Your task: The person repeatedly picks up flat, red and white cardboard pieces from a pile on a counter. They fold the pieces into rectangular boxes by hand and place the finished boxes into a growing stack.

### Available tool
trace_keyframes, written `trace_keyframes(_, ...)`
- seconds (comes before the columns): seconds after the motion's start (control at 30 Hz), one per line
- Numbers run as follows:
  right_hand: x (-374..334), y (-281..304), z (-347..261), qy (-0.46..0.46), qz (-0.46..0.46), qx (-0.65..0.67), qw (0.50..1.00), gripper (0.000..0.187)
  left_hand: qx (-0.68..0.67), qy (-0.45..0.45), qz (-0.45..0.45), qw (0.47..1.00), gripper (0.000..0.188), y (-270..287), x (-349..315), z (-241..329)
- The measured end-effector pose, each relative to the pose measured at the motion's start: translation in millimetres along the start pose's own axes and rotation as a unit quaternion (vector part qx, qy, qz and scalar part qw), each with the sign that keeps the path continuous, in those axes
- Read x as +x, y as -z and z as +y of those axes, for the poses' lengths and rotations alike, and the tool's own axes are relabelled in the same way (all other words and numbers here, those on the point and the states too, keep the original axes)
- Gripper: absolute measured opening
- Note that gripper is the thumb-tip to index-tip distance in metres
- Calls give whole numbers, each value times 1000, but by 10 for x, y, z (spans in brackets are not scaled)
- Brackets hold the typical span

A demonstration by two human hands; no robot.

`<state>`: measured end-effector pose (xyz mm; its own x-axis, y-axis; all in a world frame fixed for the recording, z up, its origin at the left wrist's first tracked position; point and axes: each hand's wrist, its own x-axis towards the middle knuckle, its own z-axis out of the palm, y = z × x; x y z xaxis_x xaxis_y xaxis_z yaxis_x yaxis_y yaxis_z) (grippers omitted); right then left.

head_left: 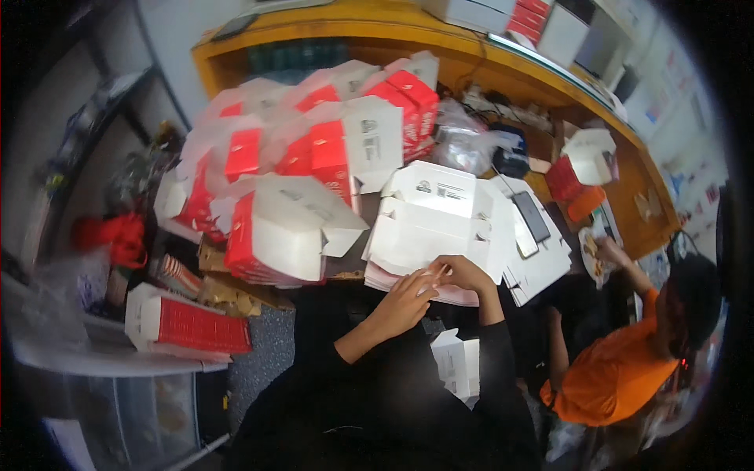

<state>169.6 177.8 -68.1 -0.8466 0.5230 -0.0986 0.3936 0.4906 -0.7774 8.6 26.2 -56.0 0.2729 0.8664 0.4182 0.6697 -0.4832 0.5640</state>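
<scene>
Just in front of my body, at the near edge of a stack of flat white carton blanks (pixel 428 228), my two hands meet. My left hand (pixel 399 304) has its fingers bent in against those of my right hand (pixel 462 275). Both look closed, fingertips pressed together; whatever they may hold is too small and blurred to name. The top blank lies with its white side up and its flaps spread, bearing small dark print. A phone (pixel 530 217) rests on more flat white blanks (pixel 542 267) to the right.
Folded red and white boxes (pixel 318 149), partly under clear plastic, crowd the left. Another red box (pixel 203 326) sits lower left. A yellow shelf (pixel 330 23) runs behind. On the right, a person in an orange shirt (pixel 620 377) reaches toward a plate of food (pixel 591 255).
</scene>
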Motion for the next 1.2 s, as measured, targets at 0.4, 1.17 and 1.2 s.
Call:
trace_keyframes(0.4, -96, 12, -345, -102, 140, -329, 928, 14, 139, 98, -36, 985, 77, -526, -43, -345)
trace_keyframes(1.17, -1143, -488, -928, 93, 538, -40, 837, 90, -686, 182, 169, 684, 35, 785, 587, 532)
trace_keyframes(1.2, -1151, -439, -1009, 169, 454, -73, 872, 82, -704, 192, 183, 659, 34, 796, 589, 593)
